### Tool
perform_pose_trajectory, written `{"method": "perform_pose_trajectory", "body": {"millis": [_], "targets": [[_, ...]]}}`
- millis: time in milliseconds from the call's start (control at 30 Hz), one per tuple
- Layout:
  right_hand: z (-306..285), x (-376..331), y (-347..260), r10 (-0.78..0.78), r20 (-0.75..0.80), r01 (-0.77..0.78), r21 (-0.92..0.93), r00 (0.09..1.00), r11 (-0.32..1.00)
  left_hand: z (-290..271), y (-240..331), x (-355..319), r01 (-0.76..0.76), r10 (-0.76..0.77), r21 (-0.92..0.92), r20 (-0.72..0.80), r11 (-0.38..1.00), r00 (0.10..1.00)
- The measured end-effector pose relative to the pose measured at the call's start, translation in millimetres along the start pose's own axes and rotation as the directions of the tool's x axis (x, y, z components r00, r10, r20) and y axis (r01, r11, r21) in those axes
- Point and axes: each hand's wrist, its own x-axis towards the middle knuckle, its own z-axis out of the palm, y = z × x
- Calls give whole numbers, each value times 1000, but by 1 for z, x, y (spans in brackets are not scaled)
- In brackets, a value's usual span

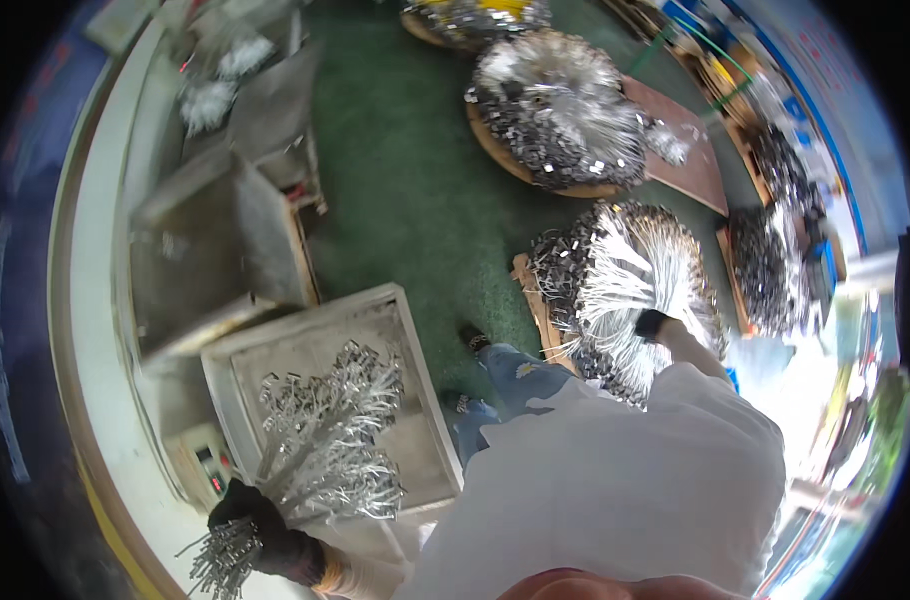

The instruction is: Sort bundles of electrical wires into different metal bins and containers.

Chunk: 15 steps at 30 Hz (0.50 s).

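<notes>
My left hand [258,527], in a black glove, is closed around a fanned bundle of silvery wire pieces with metal ends [325,440]. The bundle spreads over a shallow grey tray [422,345] at the lower left. My right hand [651,324], also in a black glove, is stretched out to the right. It rests on a round heap of white wires with metal clips [615,270] lying on a wooden board; whether it grips any of them is hidden.
More heaps of the same wire parts lie on wooden boards [560,105] across the green floor [405,190] and along the right side [765,260]. Grey metal machines [215,240] stand along the left. My jeans and shoes [475,340] are below me.
</notes>
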Motion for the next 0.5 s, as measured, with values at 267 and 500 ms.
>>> {"method": "perform_pose_trajectory", "body": {"millis": [267, 500], "targets": [[10, 32, -32, 83, -142, -53, 203, 986, 978, -30, 136, 121, -131, 51, -902, -121, 411, 991], [88, -24, -11, 385, 311, -471, 283, 869, 835, -56, 325, 250, -434, 211, -865, -389, 251, 897]]}}
